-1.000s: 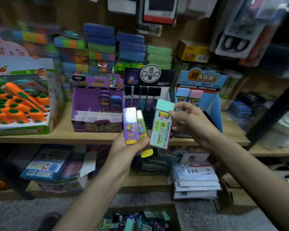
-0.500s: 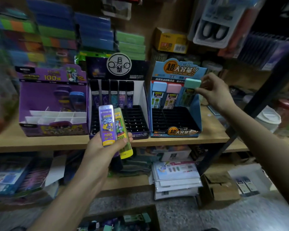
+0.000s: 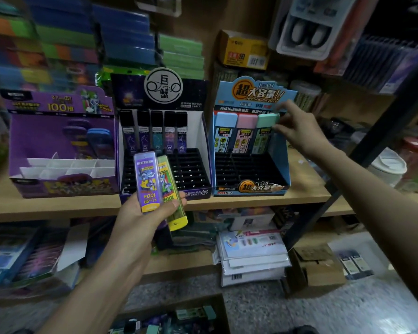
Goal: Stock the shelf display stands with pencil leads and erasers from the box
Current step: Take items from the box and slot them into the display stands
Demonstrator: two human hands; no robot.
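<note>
Mint lead case [image 3: 266, 127] in back row of the blue stand [image 3: 279, 165], beside the pink case [image 3: 245, 131].
Right hand [image 3: 297, 131] pinches its cap, left hand [image 3: 140, 213] grips a purple case [image 3: 147, 182] and yellow case [image 3: 173, 191].

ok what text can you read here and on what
"100", "HB": purple stand
"巨蟹": black stand, round sign
"超大容量!!", "1=10", "2B 0.7": blue stand
"100", "0.7 HB": purple case in left hand, upside down
Yellow box, green tube in right hand: too blurred
</note>
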